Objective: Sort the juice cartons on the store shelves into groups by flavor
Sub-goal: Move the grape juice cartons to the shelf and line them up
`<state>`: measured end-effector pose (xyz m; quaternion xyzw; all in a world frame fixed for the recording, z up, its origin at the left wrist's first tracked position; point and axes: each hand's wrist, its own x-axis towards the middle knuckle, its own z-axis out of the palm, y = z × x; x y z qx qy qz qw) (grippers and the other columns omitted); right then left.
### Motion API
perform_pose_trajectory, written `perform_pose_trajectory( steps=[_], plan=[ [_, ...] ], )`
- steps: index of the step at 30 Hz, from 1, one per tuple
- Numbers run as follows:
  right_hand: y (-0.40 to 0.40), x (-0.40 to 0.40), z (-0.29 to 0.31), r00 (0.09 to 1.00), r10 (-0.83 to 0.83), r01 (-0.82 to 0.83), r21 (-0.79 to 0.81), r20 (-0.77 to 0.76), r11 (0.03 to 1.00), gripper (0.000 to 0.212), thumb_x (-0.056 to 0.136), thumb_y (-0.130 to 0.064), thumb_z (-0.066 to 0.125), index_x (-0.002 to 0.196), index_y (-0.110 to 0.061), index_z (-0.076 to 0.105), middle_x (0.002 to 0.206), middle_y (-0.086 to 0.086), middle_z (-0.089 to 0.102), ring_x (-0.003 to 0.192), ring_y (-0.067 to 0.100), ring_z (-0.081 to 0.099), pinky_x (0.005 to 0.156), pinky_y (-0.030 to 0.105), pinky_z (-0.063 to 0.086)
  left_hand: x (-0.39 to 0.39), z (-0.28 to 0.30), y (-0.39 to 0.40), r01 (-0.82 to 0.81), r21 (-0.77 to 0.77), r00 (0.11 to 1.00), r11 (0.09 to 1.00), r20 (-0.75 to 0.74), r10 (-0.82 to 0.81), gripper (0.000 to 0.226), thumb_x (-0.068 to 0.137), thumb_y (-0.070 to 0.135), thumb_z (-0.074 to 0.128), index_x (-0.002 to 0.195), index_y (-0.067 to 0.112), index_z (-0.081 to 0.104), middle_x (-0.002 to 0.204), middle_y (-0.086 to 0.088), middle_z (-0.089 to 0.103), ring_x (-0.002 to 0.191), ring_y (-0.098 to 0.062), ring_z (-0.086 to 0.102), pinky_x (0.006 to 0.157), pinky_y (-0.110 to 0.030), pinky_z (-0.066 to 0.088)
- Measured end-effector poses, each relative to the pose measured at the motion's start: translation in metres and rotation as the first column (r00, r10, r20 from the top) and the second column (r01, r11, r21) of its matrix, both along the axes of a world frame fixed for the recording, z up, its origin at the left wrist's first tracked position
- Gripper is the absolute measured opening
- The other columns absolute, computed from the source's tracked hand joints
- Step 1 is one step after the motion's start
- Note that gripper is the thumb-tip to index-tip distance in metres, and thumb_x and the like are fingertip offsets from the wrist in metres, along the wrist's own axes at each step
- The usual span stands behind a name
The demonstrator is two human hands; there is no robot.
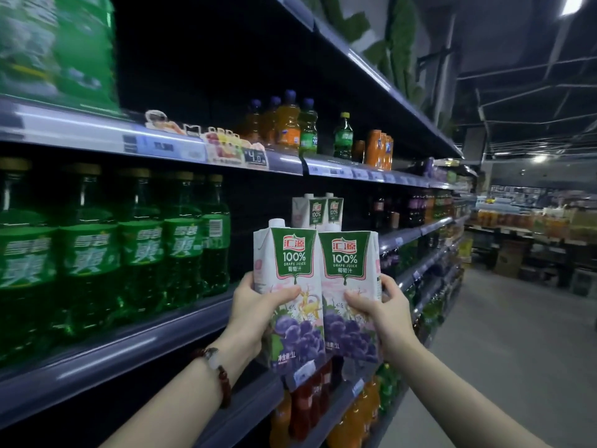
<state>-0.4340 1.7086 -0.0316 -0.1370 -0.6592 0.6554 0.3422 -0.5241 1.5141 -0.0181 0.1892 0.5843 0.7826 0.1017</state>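
I hold two white grape juice cartons side by side in front of the middle shelf (135, 344). My left hand (255, 308) grips the left grape carton (290, 270) from its left side, thumb across the front. My right hand (378, 305) grips the right grape carton (349, 273) from its right side. Both cartons show a green label and purple grapes. Two more cartons of the same kind (318, 211) stand upright farther back on the same shelf, behind the ones I hold.
Green soda bottles (113, 250) fill the middle shelf at left. Orange and green bottles (290, 124) stand on the shelf above. Red and orange bottles (310, 402) sit on the lower shelf. The aisle floor (504, 350) runs along the right, with stacked goods far off.
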Motion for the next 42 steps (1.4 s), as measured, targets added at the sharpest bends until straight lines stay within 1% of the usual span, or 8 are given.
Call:
perform_pose_trajectory(
  steps=[3, 8, 14, 21, 26, 32, 37, 42],
  plan=[
    [0.047, -0.017, 0.006, 0.999, 0.053, -0.053, 0.005, -0.003, 0.999, 0.053, 0.068, -0.007, 0.085, 0.112, -0.022, 0.059, 0.100, 0.008, 0.075, 0.091, 0.032, 0.073, 0.082, 0.056, 0.058, -0.010, 0.006, 0.037, -0.054, 0.012, 0.998, 0.998, 0.012, 0.054, 0.047, 0.067, 0.003, 0.083, 0.103, 0.019, 0.057, 0.092, -0.008, 0.076, 0.074, -0.024, 0.076, 0.060, -0.033, 0.058],
    [0.103, -0.048, 0.005, 0.992, 0.116, -0.119, -0.063, -0.045, 0.991, 0.058, 0.068, -0.010, 0.085, 0.117, -0.023, 0.057, 0.095, 0.001, 0.078, 0.077, 0.022, 0.076, 0.061, 0.037, 0.059, -0.030, 0.008, 0.078, -0.145, -0.018, 0.989, 0.989, 0.007, 0.145, 0.049, 0.066, 0.006, 0.084, 0.104, 0.019, 0.057, 0.086, -0.005, 0.077, 0.072, -0.023, 0.076, 0.059, -0.033, 0.058],
    [0.152, -0.090, -0.007, 0.990, 0.132, -0.137, -0.107, -0.055, 0.985, 0.074, 0.066, -0.011, 0.087, 0.131, -0.019, 0.053, 0.109, 0.005, 0.074, 0.090, 0.029, 0.075, 0.081, 0.056, 0.058, -0.064, 0.006, 0.117, -0.207, -0.031, 0.978, 0.978, -0.027, 0.206, 0.047, 0.066, 0.005, 0.085, 0.103, 0.017, 0.058, 0.083, -0.003, 0.078, 0.071, -0.023, 0.076, 0.057, -0.032, 0.058],
    [0.193, -0.142, 0.000, 0.985, 0.137, -0.153, -0.163, -0.107, 0.975, 0.083, 0.061, -0.009, 0.088, 0.134, -0.011, 0.049, 0.119, 0.015, 0.068, 0.094, 0.037, 0.073, 0.079, 0.054, 0.059, -0.115, 0.021, 0.137, -0.272, -0.002, 0.957, 0.962, -0.104, 0.270, 0.046, 0.065, 0.008, 0.086, 0.100, 0.022, 0.059, 0.092, -0.008, 0.077, 0.074, -0.028, 0.076, 0.073, -0.047, 0.061],
    [0.219, -0.174, 0.014, 0.974, 0.150, -0.178, -0.159, -0.172, 0.971, 0.052, 0.070, -0.001, 0.082, 0.115, -0.014, 0.058, 0.101, 0.012, 0.075, 0.076, 0.026, 0.076, 0.058, 0.034, 0.059, -0.142, 0.034, 0.146, -0.329, 0.037, 0.931, 0.944, -0.156, 0.331, 0.046, 0.063, 0.008, 0.086, 0.096, 0.024, 0.058, 0.094, -0.006, 0.075, 0.076, -0.025, 0.076, 0.071, -0.043, 0.061],
    [0.258, -0.209, 0.022, 0.959, 0.217, -0.240, -0.110, -0.184, 0.965, 0.055, 0.072, 0.000, 0.080, 0.120, -0.014, 0.057, 0.102, 0.013, 0.073, 0.074, 0.025, 0.076, 0.054, 0.033, 0.059, -0.166, 0.033, 0.159, -0.407, 0.050, 0.899, 0.912, -0.156, 0.410, 0.048, 0.062, 0.009, 0.086, 0.097, 0.024, 0.057, 0.089, -0.004, 0.075, 0.069, -0.020, 0.076, 0.056, -0.032, 0.059],
    [0.296, -0.243, 0.026, 0.939, 0.283, -0.303, -0.083, -0.195, 0.949, 0.046, 0.073, 0.001, 0.079, 0.111, -0.017, 0.060, 0.104, 0.013, 0.073, 0.080, 0.026, 0.075, 0.061, 0.036, 0.060, -0.177, 0.033, 0.167, -0.494, 0.079, 0.857, 0.866, -0.122, 0.500, 0.049, 0.061, 0.008, 0.086, 0.097, 0.025, 0.056, 0.091, -0.007, 0.075, 0.070, -0.022, 0.076, 0.053, -0.030, 0.059],
    [0.330, -0.279, 0.030, 0.914, 0.351, -0.367, -0.046, -0.201, 0.929, 0.047, 0.072, 0.004, 0.078, 0.111, -0.017, 0.060, 0.106, 0.016, 0.072, 0.097, 0.040, 0.070, 0.083, 0.052, 0.058, -0.161, 0.035, 0.176, -0.587, 0.067, 0.795, 0.807, -0.139, 0.590, 0.059, 0.048, 0.018, 0.085, 0.100, 0.024, 0.057, 0.082, 0.000, 0.077, 0.069, -0.023, 0.076, 0.049, -0.030, 0.058]
  ],
)
